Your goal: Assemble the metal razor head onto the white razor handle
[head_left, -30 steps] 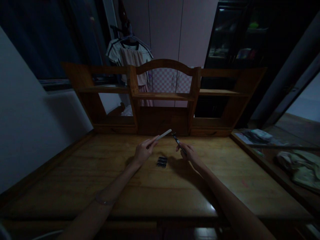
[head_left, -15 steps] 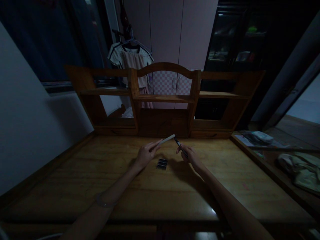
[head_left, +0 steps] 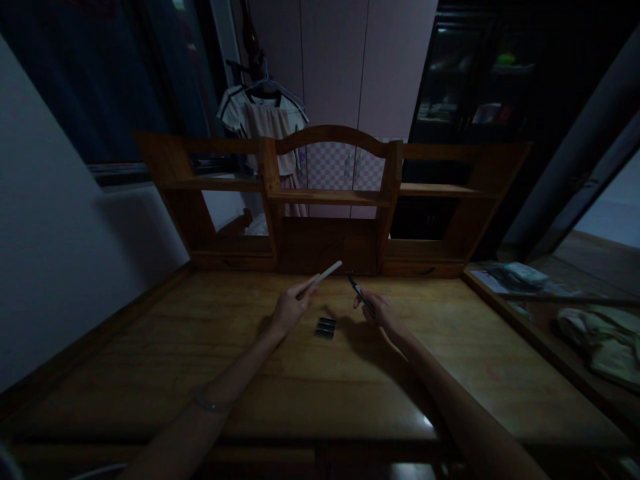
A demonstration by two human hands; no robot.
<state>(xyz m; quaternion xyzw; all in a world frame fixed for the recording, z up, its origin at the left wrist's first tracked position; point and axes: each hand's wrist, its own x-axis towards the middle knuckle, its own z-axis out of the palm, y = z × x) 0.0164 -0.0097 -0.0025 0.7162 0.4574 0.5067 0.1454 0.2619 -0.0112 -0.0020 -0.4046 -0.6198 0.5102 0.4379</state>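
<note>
My left hand (head_left: 293,308) is closed around a slim, pale stick (head_left: 327,273), which points up and to the right. In my right hand (head_left: 379,308) is a slim, dark pen-like tool (head_left: 356,287) with a greyish body; its dark tip leans up and to the left. A small gap separates the stick's end from the tool's tip, and both are held above the desk. Between and below my hands, a small dark set of black pieces (head_left: 325,327) lies side by side on the wood. The dim light hides finer detail.
The wooden desk (head_left: 240,393) carries a shelf unit (head_left: 330,197) along its back edge. A white wall (head_left: 100,267) borders the left side. Off to the right, papers (head_left: 520,275) and a pale cloth item (head_left: 600,340) lie on a lower surface.
The pale stick has swung up and left, so its end has come away from the dark tool's tip. My right hand has barely moved.
</note>
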